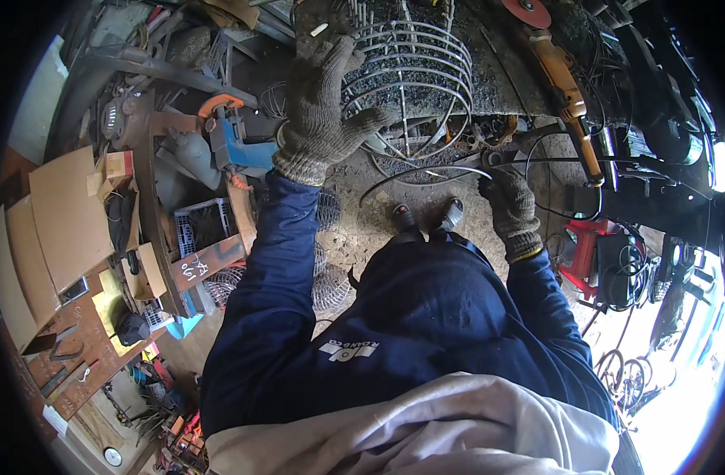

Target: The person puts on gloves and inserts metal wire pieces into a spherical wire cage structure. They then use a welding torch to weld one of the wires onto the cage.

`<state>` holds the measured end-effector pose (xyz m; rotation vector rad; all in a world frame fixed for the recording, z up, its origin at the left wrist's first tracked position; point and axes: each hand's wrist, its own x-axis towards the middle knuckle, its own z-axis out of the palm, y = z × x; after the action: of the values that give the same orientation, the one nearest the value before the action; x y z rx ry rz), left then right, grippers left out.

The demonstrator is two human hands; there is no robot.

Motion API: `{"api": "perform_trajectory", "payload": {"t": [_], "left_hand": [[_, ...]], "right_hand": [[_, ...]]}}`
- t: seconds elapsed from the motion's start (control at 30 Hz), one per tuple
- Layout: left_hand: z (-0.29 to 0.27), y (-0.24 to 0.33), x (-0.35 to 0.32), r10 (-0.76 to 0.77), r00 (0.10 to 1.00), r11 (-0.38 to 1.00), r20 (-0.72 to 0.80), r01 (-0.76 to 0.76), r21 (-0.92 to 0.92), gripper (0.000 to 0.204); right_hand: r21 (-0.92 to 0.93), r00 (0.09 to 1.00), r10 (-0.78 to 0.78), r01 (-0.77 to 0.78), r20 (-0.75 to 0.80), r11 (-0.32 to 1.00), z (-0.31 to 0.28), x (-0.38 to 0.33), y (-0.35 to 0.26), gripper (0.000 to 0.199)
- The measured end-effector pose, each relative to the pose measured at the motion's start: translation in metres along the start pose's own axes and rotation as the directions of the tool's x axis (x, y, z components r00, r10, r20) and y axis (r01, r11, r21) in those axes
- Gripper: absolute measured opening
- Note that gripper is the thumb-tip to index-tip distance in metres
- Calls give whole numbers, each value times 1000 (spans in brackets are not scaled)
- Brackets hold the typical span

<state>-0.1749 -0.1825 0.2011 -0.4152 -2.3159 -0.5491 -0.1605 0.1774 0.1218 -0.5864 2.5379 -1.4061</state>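
Observation:
A round cage of welded wire rings (414, 75) rests at the edge of the dark workbench, in front of me. My left hand (321, 115), in a grey knitted work glove, lies along the cage's left side with its thumb stretched toward the lower rings. Its fingers are extended; whether they press on the wire cannot be made out. Lower and to the right, my right hand (511, 207), gloved too, is closed round one end of a thin curved metal rod (426, 169). The rod arcs leftward below the cage, and its gripped end is hidden by the glove.
An orange angle grinder (564, 87) with a red disc lies on the right, its cable looping nearby. On the left are a blue clamp-like tool (239, 142) and cardboard boxes (69, 222). More wire cages (331, 286) sit on the floor. A red stand (582, 252) is at right.

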Motion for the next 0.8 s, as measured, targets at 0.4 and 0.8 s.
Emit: {"api": "perform_trajectory", "payload": {"t": [0.4, 0.8], "left_hand": [[-17, 31, -2, 17, 1000, 997, 11, -16, -78, 85], [-16, 43, -71, -561, 818, 617, 128, 516, -595, 55]], "right_hand": [[123, 1000, 5, -3, -12, 992, 1, -5, 6, 22], [109, 992, 72, -60, -107, 992, -9, 25, -24, 28]]}}
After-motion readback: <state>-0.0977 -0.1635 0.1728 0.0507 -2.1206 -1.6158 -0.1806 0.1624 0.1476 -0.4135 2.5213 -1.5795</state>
